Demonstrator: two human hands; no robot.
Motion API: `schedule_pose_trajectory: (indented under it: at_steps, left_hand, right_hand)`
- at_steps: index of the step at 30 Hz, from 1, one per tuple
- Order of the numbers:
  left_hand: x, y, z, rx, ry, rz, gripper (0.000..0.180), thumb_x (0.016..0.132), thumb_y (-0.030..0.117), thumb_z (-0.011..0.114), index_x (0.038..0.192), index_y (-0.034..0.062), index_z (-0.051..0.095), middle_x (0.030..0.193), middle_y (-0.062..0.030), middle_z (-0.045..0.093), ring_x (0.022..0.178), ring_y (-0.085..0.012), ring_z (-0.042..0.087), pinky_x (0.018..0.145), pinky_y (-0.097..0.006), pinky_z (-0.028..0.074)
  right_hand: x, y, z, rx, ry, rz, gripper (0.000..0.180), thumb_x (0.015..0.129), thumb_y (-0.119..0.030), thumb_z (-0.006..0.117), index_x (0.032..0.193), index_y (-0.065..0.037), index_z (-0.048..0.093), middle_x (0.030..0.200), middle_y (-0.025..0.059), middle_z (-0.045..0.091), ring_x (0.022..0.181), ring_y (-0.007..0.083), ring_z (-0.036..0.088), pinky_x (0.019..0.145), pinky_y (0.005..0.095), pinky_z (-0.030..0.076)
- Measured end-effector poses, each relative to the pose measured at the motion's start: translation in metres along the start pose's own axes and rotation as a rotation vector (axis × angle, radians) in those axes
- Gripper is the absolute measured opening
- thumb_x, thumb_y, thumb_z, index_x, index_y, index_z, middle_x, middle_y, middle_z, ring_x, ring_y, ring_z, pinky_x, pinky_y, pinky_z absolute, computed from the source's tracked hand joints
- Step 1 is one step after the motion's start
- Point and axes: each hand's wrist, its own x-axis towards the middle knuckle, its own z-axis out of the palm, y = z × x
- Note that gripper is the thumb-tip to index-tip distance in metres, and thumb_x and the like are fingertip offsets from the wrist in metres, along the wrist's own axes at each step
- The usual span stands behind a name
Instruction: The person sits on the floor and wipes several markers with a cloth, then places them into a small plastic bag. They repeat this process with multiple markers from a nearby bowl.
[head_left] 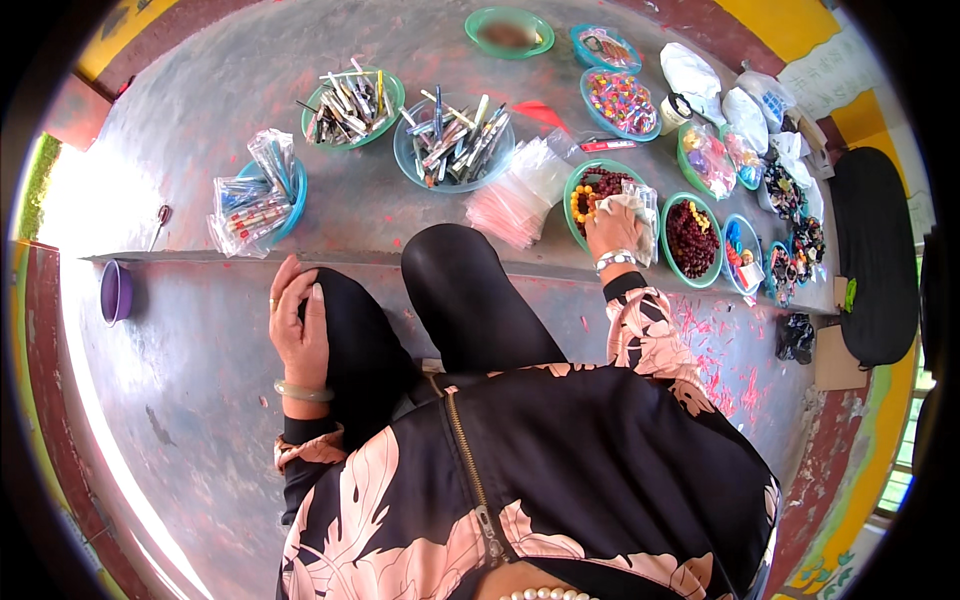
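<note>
- At two o'clock from the centre of the view, the right hand (pixel 615 232) reaches over the rim of a green basin (pixel 567 200), its grip bent downward at a pale crumpled piece (pixel 628 204). How tightly the fingers close, and whether they have hold of anything, cannot be told.
- Around those fingertips, the basin carries dark red beads (pixel 603 183) and yellow beads (pixel 580 203).
- At nine o'clock, the left hand (pixel 300 330) is beside the person's left knee (pixel 350 320), fingers loosely bent, thumb apart, nothing visible in its grip.
- Just beside the right hand, toward two o'clock, stands a clear packet (pixel 648 205); past it is a second green basin (pixel 698 283) of mostly dark red beads.
- Near three o'clock, next along, a blue basin (pixel 725 243) holds brightly coloured items.
- Between twelve and one o'clock lie clear plastic bags (pixel 505 205), pinkish where they overlap.
- At twelve o'clock, a translucent blue bowl (pixel 445 184) is heaped with pens; at eleven, a green bowl (pixel 401 95) is filled alike.
- At ten o'clock, a blue basket (pixel 298 200) overflows with clear packages (pixel 245 212).
- At one o'clock, farther off, a blue tray (pixel 584 95) contains small multicoloured pieces.
- Beneath these containers runs a grey ledge (pixel 230 90); on the lower floor (pixel 200 400), reddish scraps (pixel 725 370) scatter between three and four o'clock.
</note>
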Motion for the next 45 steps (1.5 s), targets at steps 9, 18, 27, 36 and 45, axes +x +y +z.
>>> schedule_pose_trajectory:
  at_steps: [9,18,27,36,45]
  left_hand:
    - [0.008,0.004,0.009,0.052,-0.02,-0.034,0.018,0.086,0.001,0.051,0.097,-0.0034,0.064,0.121,-0.0159,0.056,0.115,-0.0251,0.052,0.098,-0.032,0.038]
    - [0.012,0.003,0.013,0.121,-0.031,0.016,0.016,0.08,0.001,0.055,0.091,-0.0015,0.066,0.116,-0.0174,0.059,0.111,-0.0292,0.056,0.095,-0.035,0.042]
    - [0.014,0.004,0.014,0.15,-0.046,0.046,0.014,0.08,0.0,0.056,0.09,-0.0015,0.065,0.114,-0.0172,0.06,0.108,-0.0289,0.057,0.093,-0.035,0.043]
    - [0.011,0.008,0.024,0.03,0.027,-0.051,0.012,0.081,0.004,0.062,0.074,-0.0056,0.06,0.097,-0.013,0.065,0.082,-0.0221,0.061,0.074,-0.029,0.047]
    - [0.004,0.056,0.046,-0.037,-0.03,-0.118,0.03,0.078,0.008,0.071,0.099,0.0027,0.051,0.085,-0.0026,0.057,0.077,-0.0081,0.056,0.063,-0.021,0.045]
  right_hand:
    - [0.063,-0.059,0.037,-0.12,-0.2,-0.23,0.018,0.077,-0.024,0.057,0.081,-0.015,0.072,0.094,0.0024,0.064,0.101,0.0218,0.052,0.084,0.0411,0.035]
    - [0.091,-0.074,0.082,-0.274,-0.404,-0.253,0.02,0.081,-0.022,0.055,0.086,-0.016,0.073,0.099,0.0031,0.067,0.106,0.0213,0.053,0.089,0.0427,0.034]
    - [0.103,-0.062,0.049,-0.051,-0.183,0.002,0.022,0.081,-0.02,0.05,0.09,-0.011,0.067,0.101,0.0068,0.067,0.102,0.0273,0.058,0.087,0.0471,0.039]
    - [0.067,-0.097,-0.056,1.009,-0.086,-0.152,0.02,0.073,-0.023,0.064,0.082,-0.006,0.061,0.072,0.0136,0.065,0.067,0.0286,0.065,0.06,0.0357,0.049]
    - [-0.056,-0.214,-0.173,1.106,-0.232,-0.682,0.019,0.078,-0.023,0.062,0.076,-0.006,0.053,0.065,0.015,0.06,0.06,0.0349,0.059,0.054,0.0413,0.045]
